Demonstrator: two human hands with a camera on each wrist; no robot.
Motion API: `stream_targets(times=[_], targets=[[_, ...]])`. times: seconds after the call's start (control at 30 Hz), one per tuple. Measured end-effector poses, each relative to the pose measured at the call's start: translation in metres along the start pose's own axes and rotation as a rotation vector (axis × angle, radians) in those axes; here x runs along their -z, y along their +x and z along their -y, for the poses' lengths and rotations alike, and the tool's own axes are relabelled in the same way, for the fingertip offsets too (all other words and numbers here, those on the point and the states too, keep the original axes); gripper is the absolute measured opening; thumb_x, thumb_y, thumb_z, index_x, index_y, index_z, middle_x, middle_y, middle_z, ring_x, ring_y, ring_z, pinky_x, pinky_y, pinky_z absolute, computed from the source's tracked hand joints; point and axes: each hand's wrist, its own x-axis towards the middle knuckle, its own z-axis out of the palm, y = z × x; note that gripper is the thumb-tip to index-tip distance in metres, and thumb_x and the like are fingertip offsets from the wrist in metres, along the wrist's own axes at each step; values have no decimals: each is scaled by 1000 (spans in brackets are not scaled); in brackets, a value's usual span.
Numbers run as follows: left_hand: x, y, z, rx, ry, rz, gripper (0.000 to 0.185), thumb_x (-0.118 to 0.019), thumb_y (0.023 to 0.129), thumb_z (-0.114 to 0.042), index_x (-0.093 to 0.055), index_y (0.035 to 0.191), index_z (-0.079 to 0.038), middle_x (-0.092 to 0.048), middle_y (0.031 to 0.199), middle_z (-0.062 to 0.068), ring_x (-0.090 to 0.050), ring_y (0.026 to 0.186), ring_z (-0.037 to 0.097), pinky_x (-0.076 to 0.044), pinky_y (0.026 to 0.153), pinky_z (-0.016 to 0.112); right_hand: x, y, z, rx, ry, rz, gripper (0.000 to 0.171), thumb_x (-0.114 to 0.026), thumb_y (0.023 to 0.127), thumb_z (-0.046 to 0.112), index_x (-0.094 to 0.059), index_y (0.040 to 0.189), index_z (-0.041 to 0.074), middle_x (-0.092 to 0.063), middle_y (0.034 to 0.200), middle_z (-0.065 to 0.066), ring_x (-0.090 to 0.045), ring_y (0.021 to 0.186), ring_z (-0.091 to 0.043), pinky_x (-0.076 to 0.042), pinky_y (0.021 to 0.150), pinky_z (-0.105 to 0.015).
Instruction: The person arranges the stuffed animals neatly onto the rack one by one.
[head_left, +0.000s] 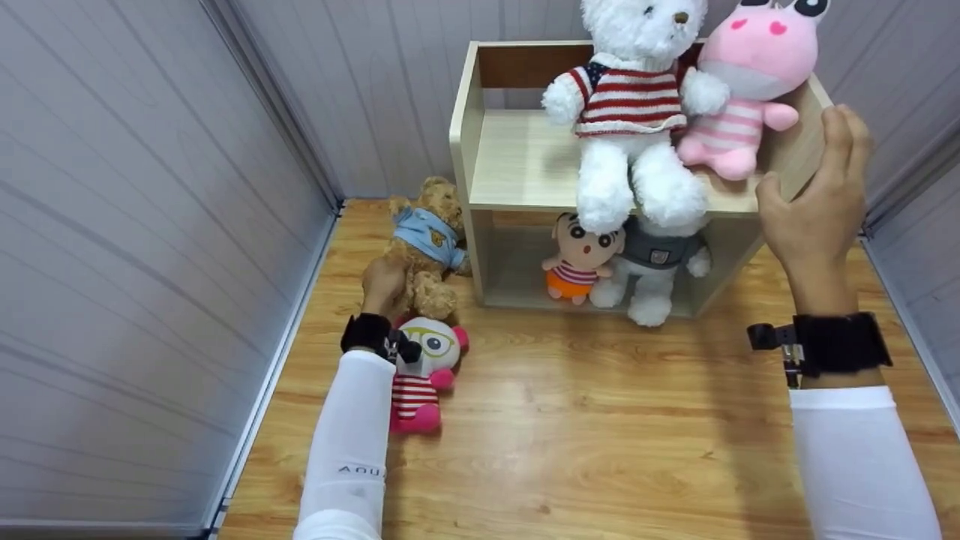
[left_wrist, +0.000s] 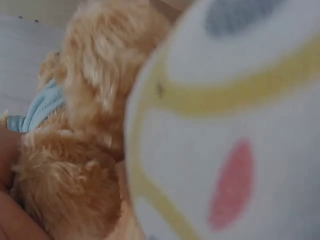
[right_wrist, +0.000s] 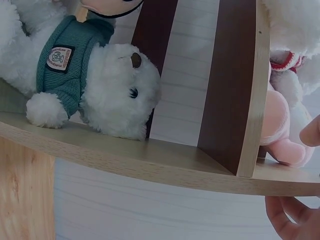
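My left hand [head_left: 384, 285] grips a leg of the brown teddy bear [head_left: 429, 232], which wears a light blue top and lies on the floor beside the shelf. In the left wrist view, fingers [left_wrist: 15, 217] press against its fur [left_wrist: 65, 185]. Just below that hand lies a panda-like plush with yellow glasses [head_left: 431, 345], partly covered by the wrist. At the wooden two-tier shelf [head_left: 525, 161], my right hand [head_left: 821, 199] holds the right side panel, thumb [right_wrist: 311, 132] on the inner side and fingers outside.
On the upper tier sit a white bear in a striped sweater [head_left: 630, 97] and a pink plush [head_left: 761, 56]. Below are a cartoon boy doll [head_left: 581, 255] and a white bear in a dark green top [head_left: 656, 247]. Grey panel walls [head_left: 150, 225] enclose the wooden floor [head_left: 585, 420].
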Motion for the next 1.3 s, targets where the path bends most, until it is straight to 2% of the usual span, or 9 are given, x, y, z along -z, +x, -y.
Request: stream_targets(times=[0.2, 0.37, 0.5, 0.7, 0.83, 0.97, 1.1, 1.2, 1.3], targets=[[10, -10, -9, 85, -97, -87, 43, -53, 100, -33, -60, 121, 4, -62, 125, 26, -58, 116, 43, -46, 102, 51, 1, 0, 2, -11, 0, 9, 73, -69, 85, 13, -44, 153, 15, -39, 161, -2, -43, 145, -23, -42, 115, -49], [26, -26, -11, 146, -306, -86, 73, -56, 101, -34, -27, 159, -2, -32, 164, 21, -33, 150, 36, -29, 124, 44, -1, 2, -5, -7, 1, 5, 73, -69, 84, 15, -45, 153, 17, -39, 161, 1, -43, 145, -21, -42, 114, -49], [39, -43, -13, 169, -381, -134, 73, -62, 99, -37, -30, 159, -9, -25, 169, 15, -25, 155, 31, -23, 127, 44, -4, 3, -10, 11, 13, -21, 73, -68, 83, 16, -47, 152, 21, -40, 160, 6, -43, 144, -14, -45, 111, -50], [47, -89, -12, 106, -531, -211, 54, -65, 97, -35, -46, 138, -5, -48, 150, 18, -47, 135, 31, -37, 116, 46, -5, 3, -11, 18, 17, -40, 72, -69, 82, 16, -48, 151, 23, -41, 158, 8, -44, 143, -12, -45, 111, -50], [45, -125, -5, 100, -609, -205, 68, -65, 99, -31, -34, 152, -3, -32, 163, 20, -36, 147, 35, -28, 123, 49, -6, 3, -11, 20, 15, -31, 72, -70, 82, 16, -48, 151, 21, -42, 158, 5, -44, 143, -14, -44, 112, -50], [30, -160, 2, 79, -618, -238, 65, -65, 98, -27, -35, 150, -3, -36, 159, 22, -39, 143, 34, -31, 121, 48, -5, 3, -13, 22, 12, -23, 73, -70, 82, 16, -48, 151, 19, -42, 158, 2, -44, 144, -17, -44, 112, -50], [1, -195, 6, 36, -568, -312, 47, -67, 95, -24, -46, 131, -3, -53, 134, 20, -49, 123, 31, -38, 108, 48, -3, 3, -13, 7, 6, -29, 72, -70, 82, 16, -48, 151, 19, -42, 158, 3, -44, 143, -16, -44, 112, -49], [-22, -221, 8, 33, -570, -343, 51, -68, 94, -24, -47, 135, 0, -52, 141, 24, -47, 134, 35, -33, 116, 50, -3, 3, -12, 11, 10, -28, 72, -69, 82, 16, -48, 151, 19, -42, 158, 3, -42, 144, -13, -43, 113, -48], [-43, -243, 9, 63, -601, -335, 72, -68, 94, -24, -35, 152, 4, -35, 160, 27, -29, 152, 39, -20, 126, 53, -3, 3, -10, 21, 18, -29, 72, -69, 82, 16, -49, 151, 18, -43, 158, 2, -41, 145, -12, -43, 114, -46]])
